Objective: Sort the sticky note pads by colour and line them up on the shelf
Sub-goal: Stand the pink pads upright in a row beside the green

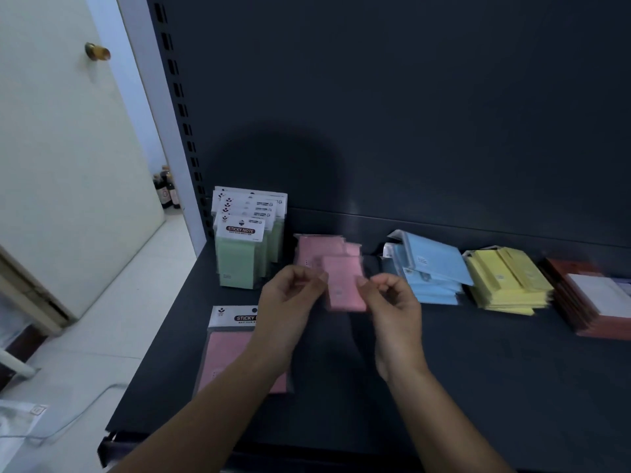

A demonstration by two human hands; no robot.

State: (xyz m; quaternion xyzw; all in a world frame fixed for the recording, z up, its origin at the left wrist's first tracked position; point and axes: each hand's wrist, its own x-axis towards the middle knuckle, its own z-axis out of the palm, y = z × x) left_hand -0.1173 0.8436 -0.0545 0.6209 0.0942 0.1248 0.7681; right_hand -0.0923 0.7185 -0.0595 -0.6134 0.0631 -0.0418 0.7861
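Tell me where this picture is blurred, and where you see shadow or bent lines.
Head view: motion blur smears the pink pad and the left hand and right hand pinching it; the green pads are sharp, label readable; a round shadow falls on the back panel; the wide lens bows the shelf post; light is dim overall.

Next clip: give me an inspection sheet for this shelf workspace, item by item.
Surface: dark shelf, partly bare.
Job's things: green pads upright at back left; pink pile, blue pile and yellow pile lying loose along the back; held pink pad blurred; pink pack flat at front left.
Clutter: orange stack at right edge, kind unclear.
Grippers: left hand and right hand both pinch the held pink pad.
Cables: nothing seen.
Surroundings: door and bottles at left; clear plastic at lower left.
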